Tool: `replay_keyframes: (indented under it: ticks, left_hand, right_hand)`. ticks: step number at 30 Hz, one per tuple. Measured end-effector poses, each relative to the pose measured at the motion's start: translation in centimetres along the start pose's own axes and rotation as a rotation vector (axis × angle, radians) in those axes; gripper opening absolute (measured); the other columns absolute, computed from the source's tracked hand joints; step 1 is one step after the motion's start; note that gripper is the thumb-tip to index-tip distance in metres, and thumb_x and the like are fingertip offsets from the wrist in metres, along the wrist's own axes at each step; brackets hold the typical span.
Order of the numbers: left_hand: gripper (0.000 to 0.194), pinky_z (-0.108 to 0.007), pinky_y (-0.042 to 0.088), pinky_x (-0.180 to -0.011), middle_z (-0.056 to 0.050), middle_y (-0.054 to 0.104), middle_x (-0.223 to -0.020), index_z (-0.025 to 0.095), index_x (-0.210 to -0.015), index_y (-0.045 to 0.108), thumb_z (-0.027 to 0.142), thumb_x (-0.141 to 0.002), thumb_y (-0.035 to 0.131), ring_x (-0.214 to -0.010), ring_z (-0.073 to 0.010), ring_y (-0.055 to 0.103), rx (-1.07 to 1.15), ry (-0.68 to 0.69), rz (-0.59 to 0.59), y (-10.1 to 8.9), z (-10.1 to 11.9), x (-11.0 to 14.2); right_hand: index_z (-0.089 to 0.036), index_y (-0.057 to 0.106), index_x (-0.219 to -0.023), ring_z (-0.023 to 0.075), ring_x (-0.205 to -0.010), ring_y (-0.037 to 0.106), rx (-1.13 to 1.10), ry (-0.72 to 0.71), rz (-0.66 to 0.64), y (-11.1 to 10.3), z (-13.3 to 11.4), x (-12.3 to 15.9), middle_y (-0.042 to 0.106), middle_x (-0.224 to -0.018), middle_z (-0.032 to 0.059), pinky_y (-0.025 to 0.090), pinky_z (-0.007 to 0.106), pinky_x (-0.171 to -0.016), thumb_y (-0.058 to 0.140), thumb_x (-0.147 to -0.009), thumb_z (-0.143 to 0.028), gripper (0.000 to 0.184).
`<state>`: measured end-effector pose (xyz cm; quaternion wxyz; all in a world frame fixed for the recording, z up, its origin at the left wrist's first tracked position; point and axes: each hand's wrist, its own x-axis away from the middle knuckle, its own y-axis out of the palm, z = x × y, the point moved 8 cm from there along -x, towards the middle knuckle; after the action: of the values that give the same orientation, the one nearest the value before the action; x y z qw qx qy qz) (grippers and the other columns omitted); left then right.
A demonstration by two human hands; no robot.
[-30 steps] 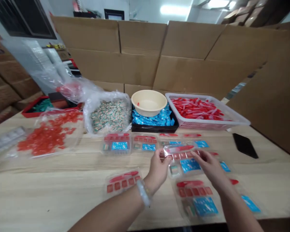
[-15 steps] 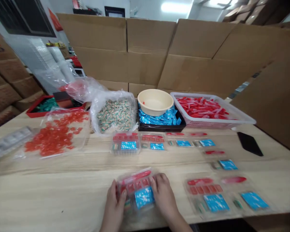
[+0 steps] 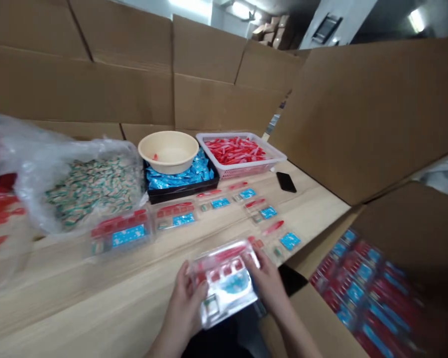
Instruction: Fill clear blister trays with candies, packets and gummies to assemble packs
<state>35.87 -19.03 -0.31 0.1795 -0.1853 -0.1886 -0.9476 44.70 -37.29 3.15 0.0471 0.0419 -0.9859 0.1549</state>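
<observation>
Both my hands hold one clear plastic tray (image 3: 226, 281) of red and blue sachets, lifted over the near edge of the wooden table (image 3: 97, 298). My left hand (image 3: 184, 303) grips its left side, my right hand (image 3: 269, 281) its right side, fingers curled on the rim. Below and to the right an open cardboard box (image 3: 362, 293) holds several rows of the same filled trays.
Several more filled trays (image 3: 121, 233) lie on the table. Behind them are a bag of green sweets (image 3: 89, 186), a cream bowl (image 3: 168, 149) on a black tray of blue sachets (image 3: 186, 176), a white basket of red sachets (image 3: 239, 151) and a black phone (image 3: 285, 182). Cardboard walls surround the table.
Both hands lifted the tray off the table toward me and to the right. My view swung right, bringing the open box of packed trays into sight.
</observation>
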Motion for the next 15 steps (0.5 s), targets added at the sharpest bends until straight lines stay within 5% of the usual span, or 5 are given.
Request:
replay_keyframes:
  ticks: [3,5,10,15]
  left_hand:
    - [0.045,-0.032,0.044,-0.084,-0.009,0.061,-0.103,0.016,-0.097,0.053,0.035,-0.060,0.068,-0.095,-0.0220,0.057,0.017,-0.032,-0.243,7.1,-0.1,-1.4]
    - [0.041,-0.032,0.044,-0.085,-0.011,0.062,-0.102,0.013,-0.095,0.055,0.032,-0.061,0.068,-0.094,-0.0221,0.057,-0.022,-0.048,-0.273,9.1,-0.5,-2.5]
    - [0.039,-0.033,0.044,-0.084,-0.012,0.061,-0.103,0.011,-0.095,0.056,0.031,-0.063,0.066,-0.094,-0.0230,0.056,-0.067,-0.077,-0.253,8.9,-0.9,-4.1]
    - [0.036,-0.033,0.042,-0.084,-0.011,0.061,-0.103,0.011,-0.096,0.055,0.031,-0.067,0.063,-0.094,-0.0224,0.056,-0.073,-0.065,-0.252,8.1,-0.4,-4.0]
  right_hand:
    - [-0.014,0.059,-0.092,0.0238,-0.086,0.056,0.265,-0.068,0.019,-5.3,0.1,-3.3,0.063,-0.092,0.0086,0.042,0.032,-0.077,0.049,-0.074,-0.046,0.038]
    - [-0.014,0.061,-0.080,0.0228,-0.078,0.056,0.447,-0.049,-0.006,-6.5,1.3,-5.0,0.063,-0.080,0.0078,0.042,0.033,-0.074,0.045,-0.075,-0.047,0.037]
    - [-0.017,0.064,-0.072,0.0226,-0.086,0.053,0.701,-0.001,0.045,-6.0,4.3,-6.2,0.059,-0.080,0.0089,0.038,0.033,-0.081,0.038,-0.078,-0.047,0.041]
    - [-0.016,0.066,-0.073,0.0252,-0.091,0.052,0.571,0.001,0.095,-5.6,4.7,-5.5,0.058,-0.092,0.0119,0.038,0.034,-0.082,0.042,-0.073,-0.056,0.046]
